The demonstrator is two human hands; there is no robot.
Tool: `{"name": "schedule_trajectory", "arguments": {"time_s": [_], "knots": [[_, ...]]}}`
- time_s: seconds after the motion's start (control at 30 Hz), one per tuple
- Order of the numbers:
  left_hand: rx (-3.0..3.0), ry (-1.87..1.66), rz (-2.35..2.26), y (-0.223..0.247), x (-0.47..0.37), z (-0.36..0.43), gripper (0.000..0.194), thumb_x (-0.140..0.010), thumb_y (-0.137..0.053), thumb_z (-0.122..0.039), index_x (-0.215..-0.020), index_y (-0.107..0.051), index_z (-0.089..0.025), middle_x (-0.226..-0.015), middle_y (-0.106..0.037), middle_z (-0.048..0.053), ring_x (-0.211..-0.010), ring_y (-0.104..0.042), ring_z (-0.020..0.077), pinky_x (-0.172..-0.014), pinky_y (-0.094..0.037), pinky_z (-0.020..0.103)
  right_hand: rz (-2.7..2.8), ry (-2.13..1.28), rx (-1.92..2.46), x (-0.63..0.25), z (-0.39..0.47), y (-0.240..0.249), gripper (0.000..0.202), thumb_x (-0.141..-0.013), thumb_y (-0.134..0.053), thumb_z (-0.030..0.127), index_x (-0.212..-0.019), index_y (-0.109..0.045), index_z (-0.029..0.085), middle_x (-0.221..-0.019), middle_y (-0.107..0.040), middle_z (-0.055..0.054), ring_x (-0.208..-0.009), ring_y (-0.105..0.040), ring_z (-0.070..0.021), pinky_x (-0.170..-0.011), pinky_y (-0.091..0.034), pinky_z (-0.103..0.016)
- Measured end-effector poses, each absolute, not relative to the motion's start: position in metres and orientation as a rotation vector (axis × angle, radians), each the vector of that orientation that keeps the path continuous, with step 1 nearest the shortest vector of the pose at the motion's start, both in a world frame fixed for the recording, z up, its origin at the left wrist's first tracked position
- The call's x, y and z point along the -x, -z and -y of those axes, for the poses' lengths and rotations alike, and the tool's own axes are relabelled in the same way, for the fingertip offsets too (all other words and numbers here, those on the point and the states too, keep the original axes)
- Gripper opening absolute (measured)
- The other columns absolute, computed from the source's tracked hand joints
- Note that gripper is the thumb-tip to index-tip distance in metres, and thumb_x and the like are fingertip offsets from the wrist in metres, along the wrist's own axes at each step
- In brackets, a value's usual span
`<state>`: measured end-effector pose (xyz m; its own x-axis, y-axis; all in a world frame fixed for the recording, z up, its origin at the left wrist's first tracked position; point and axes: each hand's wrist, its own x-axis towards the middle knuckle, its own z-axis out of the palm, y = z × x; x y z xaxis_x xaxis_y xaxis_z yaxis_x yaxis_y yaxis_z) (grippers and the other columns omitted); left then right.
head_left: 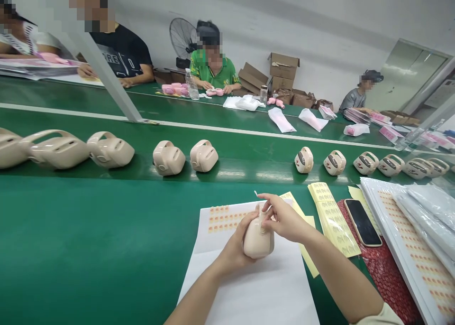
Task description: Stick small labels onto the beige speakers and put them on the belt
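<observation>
A cream, rounded plastic device with a top handle [258, 242] is held over a white sheet. My left hand [239, 245] wraps around its left side and is closed on it. My right hand [282, 218] has its thumb and bent fingers pressed against the device's upper right side, near the handle. The right index finger is stretched out, with a small white bit [255, 193] at its tip. Rows of small orange stickers [223, 218] lie on the white sheet [249, 296] beneath. What is under my right fingertips is hidden.
More cream devices [204, 156] stand along the green belt [249, 161]; those at right bear dark panels. Yellow sticker sheets [332, 220], a phone [362, 223] on red bubble wrap [387, 268] and stacked sticker sheets [401, 249] lie at right. Several people work across the belt.
</observation>
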<state>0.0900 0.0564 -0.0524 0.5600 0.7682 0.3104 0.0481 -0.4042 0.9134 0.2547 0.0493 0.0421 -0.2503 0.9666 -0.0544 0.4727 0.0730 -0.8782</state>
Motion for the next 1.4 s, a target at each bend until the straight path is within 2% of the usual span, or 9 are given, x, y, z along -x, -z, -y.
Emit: {"name": "schedule_trajectory", "arguments": {"time_s": [0.53, 0.67, 0.73, 0.87, 0.97, 1.03, 1.13, 1.27, 1.4], "knots": [[-1.771, -0.919, -0.716, 0.055, -0.087, -0.055, 0.079, -0.061, -0.065, -0.018, -0.127, -0.024, -0.03, -0.133, -0.036, 0.011, -0.11, -0.048, 0.0302, -0.086, -0.043, 0.045, 1.762, -0.735, 1.309, -0.246, -0.04, -0.008, 0.048, -0.072, -0.052, 0.006, -0.116, -0.04, 0.024, -0.079, -0.048, 0.001, -0.072, -0.054, -0.0142, -0.068, -0.049, -0.032], [-1.76, -0.922, -0.738, 0.061, -0.087, -0.058, 0.084, -0.058, -0.066, -0.015, -0.128, -0.022, -0.031, -0.129, -0.041, 0.01, -0.11, -0.048, 0.0307, -0.088, -0.041, 0.047, 1.843, -0.639, 1.188, -0.248, -0.035, 0.002, 0.062, -0.076, -0.054, 0.012, -0.129, -0.027, 0.029, -0.108, -0.054, -0.007, -0.092, -0.058, -0.0183, -0.087, -0.045, -0.042], [-1.767, -0.933, -0.739, 0.063, -0.086, -0.06, 0.085, -0.057, -0.066, -0.014, -0.128, -0.023, -0.033, -0.129, -0.041, 0.01, -0.111, -0.047, 0.0321, -0.09, -0.039, 0.049, 1.821, -0.737, 1.191, -0.25, -0.035, 0.001, 0.075, -0.075, -0.057, 0.016, -0.135, -0.015, 0.034, -0.13, -0.043, -0.009, -0.105, -0.056, -0.0197, -0.096, -0.038, -0.045], [-1.806, -0.95, -0.71, 0.061, -0.084, -0.06, 0.086, -0.054, -0.067, -0.014, -0.127, -0.026, -0.032, -0.132, -0.038, 0.011, -0.115, -0.044, 0.0358, -0.092, -0.037, 0.051, 1.665, -1.073, 1.239, -0.253, -0.043, -0.004, 0.1, -0.065, -0.07, 0.025, -0.138, -0.003, 0.036, -0.147, -0.019, -0.008, -0.127, -0.036, -0.0237, -0.103, -0.029, -0.046], [-1.836, -0.95, -0.673, 0.059, -0.083, -0.06, 0.083, -0.056, -0.065, -0.012, -0.127, -0.025, -0.03, -0.133, -0.037, 0.011, -0.117, -0.042, 0.0352, -0.094, -0.035, 0.051, 1.545, -1.24, 1.279, -0.253, -0.053, 0.002, 0.11, -0.055, -0.077, 0.031, -0.139, -0.007, 0.03, -0.147, -0.016, -0.012, -0.134, -0.02, -0.0254, -0.104, -0.026, -0.046], [-1.849, -0.954, -0.654, 0.058, -0.083, -0.06, 0.082, -0.057, -0.064, -0.012, -0.127, -0.025, -0.029, -0.134, -0.035, 0.012, -0.119, -0.04, 0.0345, -0.095, -0.033, 0.051, 1.455, -1.324, 1.281, -0.251, -0.058, 0.01, 0.107, -0.055, -0.077, 0.034, -0.139, -0.012, 0.027, -0.144, -0.023, -0.014, -0.131, -0.026, -0.0252, -0.102, -0.029, -0.045], [-1.856, -0.961, -0.636, 0.059, -0.084, -0.06, 0.081, -0.057, -0.064, -0.011, -0.127, -0.026, -0.028, -0.133, -0.036, 0.013, -0.12, -0.039, 0.034, -0.096, -0.032, 0.051, 1.318, -1.3, 1.267, -0.247, -0.068, 0.023, 0.09, -0.062, -0.071, 0.036, -0.135, -0.021, 0.024, -0.13, -0.041, -0.013, -0.113, -0.047, -0.0209, -0.096, -0.036, -0.04], [-1.796, -0.958, -0.592, 0.058, -0.082, -0.06, 0.08, -0.056, -0.069, -0.013, -0.124, -0.03, -0.031, -0.129, -0.041, 0.011, -0.118, -0.041, 0.0336, -0.096, -0.03, 0.052, 1.252, -1.253, 1.265, -0.255, -0.078, 0.029, 0.06, -0.075, -0.057, 0.039, -0.127, -0.033, 0.021, -0.104, -0.056, -0.006, -0.095, -0.054, -0.0153, -0.084, -0.042, -0.032], [-1.435, -0.937, -0.425, 0.057, -0.082, -0.061, 0.092, -0.048, -0.08, -0.04, -0.125, -0.031, -0.032, -0.127, -0.046, 0.011, -0.111, -0.048, 0.0354, -0.09, -0.038, 0.051, 1.427, -1.504, 1.276, -0.272, -0.082, 0.024, 0.057, -0.069, -0.062, 0.037, -0.119, -0.039, 0.02, -0.071, -0.056, 0.005, -0.064, -0.054, -0.0114, -0.061, -0.043, -0.025]]}}
